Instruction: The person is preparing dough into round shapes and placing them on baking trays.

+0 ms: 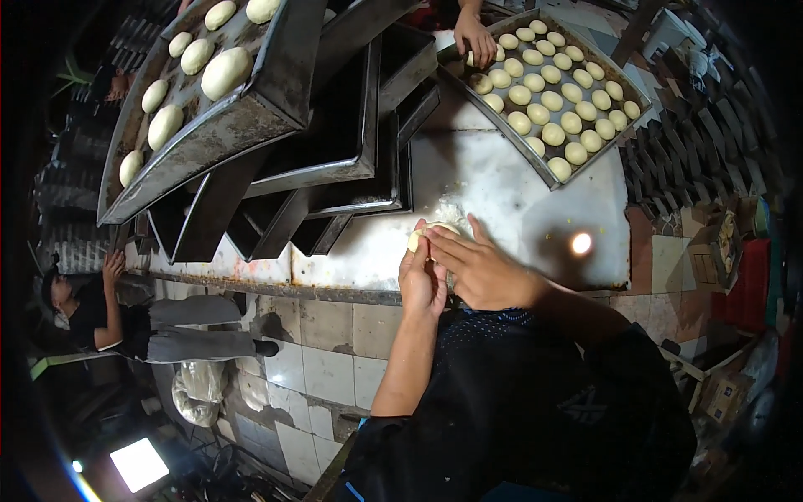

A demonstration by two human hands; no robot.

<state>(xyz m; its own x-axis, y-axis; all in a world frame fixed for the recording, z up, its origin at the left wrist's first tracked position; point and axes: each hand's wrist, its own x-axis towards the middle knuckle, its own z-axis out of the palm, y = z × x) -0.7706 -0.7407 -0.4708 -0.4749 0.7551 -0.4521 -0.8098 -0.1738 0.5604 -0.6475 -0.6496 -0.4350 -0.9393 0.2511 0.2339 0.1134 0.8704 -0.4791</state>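
Close to the table's front edge, my two hands meet around a small pale piece of dough [435,229]. My left hand [423,283] grips it from beneath, thumb and fingers pointing up. My right hand [489,269] lies over it with the fingertips pressed onto it and the thumb standing apart, so most of the dough is covered. White flour [452,211] is scattered on the table just beyond my fingers. Farther off to the right is a metal tray [539,173] with rows of round dough balls [552,101].
Another person's hand [474,38] reaches into the tray's far left corner. Stacked dark metal trays [335,171] lean over the left of the white table [502,184]; the top one holds dough balls [226,74]. A person [100,314] stands at the left. Many dark pans [686,159] are piled at right.
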